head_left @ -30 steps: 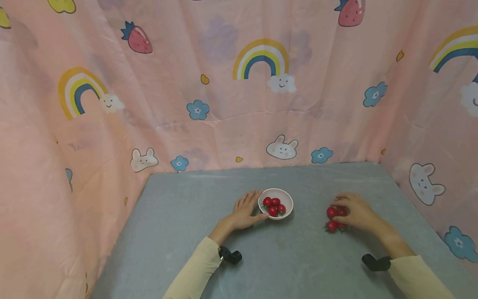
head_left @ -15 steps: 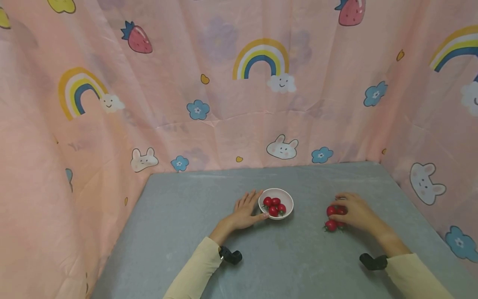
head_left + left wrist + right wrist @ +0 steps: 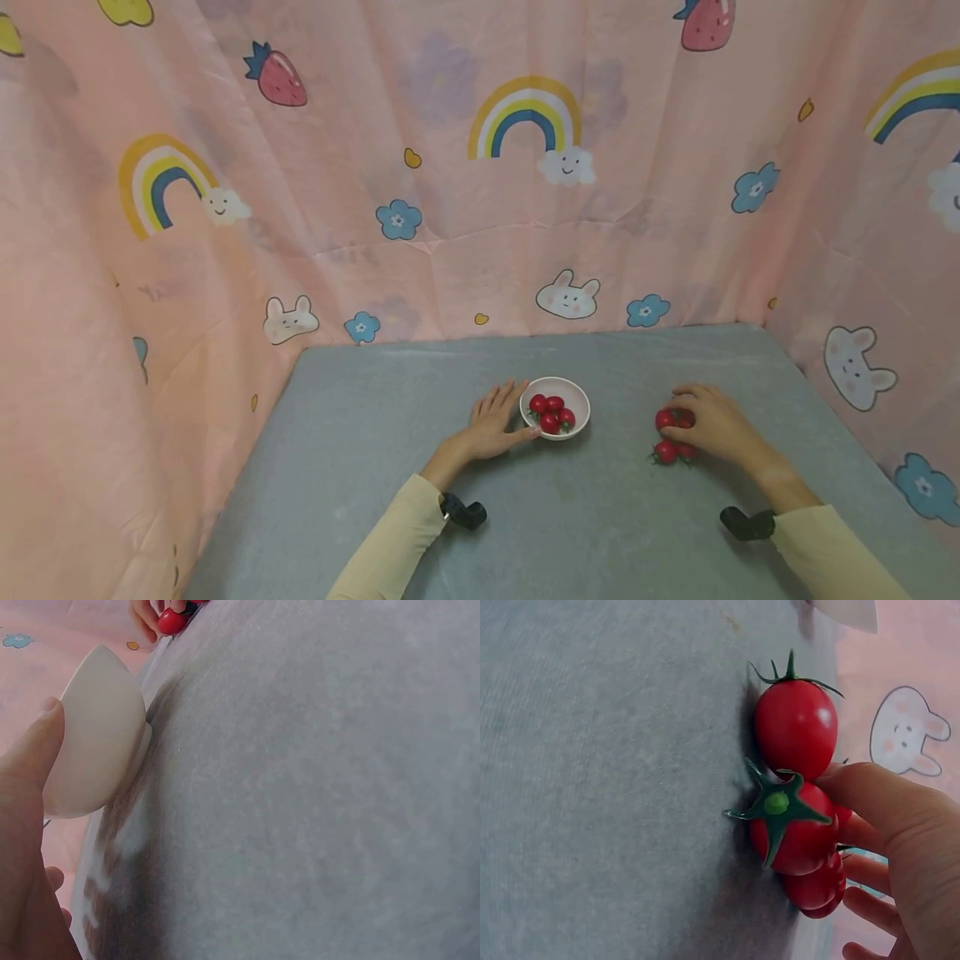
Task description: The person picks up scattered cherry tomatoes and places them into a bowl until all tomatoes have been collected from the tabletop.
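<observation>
Head view, bowl: I have the white bowl [image 3: 576, 400] upright on the worktop [image 3: 585, 508], tomatoes inside. My left grip [image 3: 491, 429] is spread beside it, fingers straight, thumb touching near the rim, grasping nothing.
Head view, loose tomatoes: the loose tomatoes [image 3: 665, 453] sit clustered right of the bowl, well apart from it. My right grip [image 3: 716, 427], clearly the nearer, curls round the farther ones.
Left wrist view, bowl wall: thumb tip rests against the outside.
Right wrist view, thumb: tomatoes lie between thumb and fingers, which I judge the governing relation; firmness of hold, I cannot tell.
Right wrist view, stem: the tomato nearest the bowl points its stem end, hence its long axis, roughly bowlward.
</observation>
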A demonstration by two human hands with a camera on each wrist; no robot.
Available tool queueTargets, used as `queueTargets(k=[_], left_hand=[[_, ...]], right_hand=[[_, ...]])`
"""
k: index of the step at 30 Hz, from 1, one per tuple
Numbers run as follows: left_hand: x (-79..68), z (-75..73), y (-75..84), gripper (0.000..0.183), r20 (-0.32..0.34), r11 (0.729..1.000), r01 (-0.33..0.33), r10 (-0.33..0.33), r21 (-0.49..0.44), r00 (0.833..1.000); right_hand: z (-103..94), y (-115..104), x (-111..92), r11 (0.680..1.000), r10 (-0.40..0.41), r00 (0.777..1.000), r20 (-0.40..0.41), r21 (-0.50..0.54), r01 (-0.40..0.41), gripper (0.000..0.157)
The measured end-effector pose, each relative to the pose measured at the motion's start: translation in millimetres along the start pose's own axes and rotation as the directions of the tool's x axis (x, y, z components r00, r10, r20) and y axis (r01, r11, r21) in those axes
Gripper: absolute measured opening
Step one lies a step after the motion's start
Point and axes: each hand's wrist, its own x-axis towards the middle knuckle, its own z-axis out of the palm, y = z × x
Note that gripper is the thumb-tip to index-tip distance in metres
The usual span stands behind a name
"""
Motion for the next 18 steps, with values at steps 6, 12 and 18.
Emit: queueTargets(k=[6, 12, 18], left_hand=[[0.4, 0.4, -0.5, 0.086, -0.007, 1.0, -0.012, 0.012, 0.004, 1.0], [0.0, 0.2, 0.1, 0.086, -0.01, 1.0, -0.013, 0.013, 0.002, 1.0], [0.4, 0.2, 1.1, 0.085, -0.012, 1.0, -0.005, 0.005, 0.0, 1.0]], right_hand=[[-2.0, -2, 4, 1.0, -0.01, 1.0, -0.005, -0.012, 0.01, 0.044], [-5.9, -10, 8, 1.0, -0.001, 1.0, 0.013, -0.01, 0.001, 0.045], [-10.0, -20, 13, 1.0, -0.012, 1.0, 0.022, -0.005, 0.012, 0.042]])
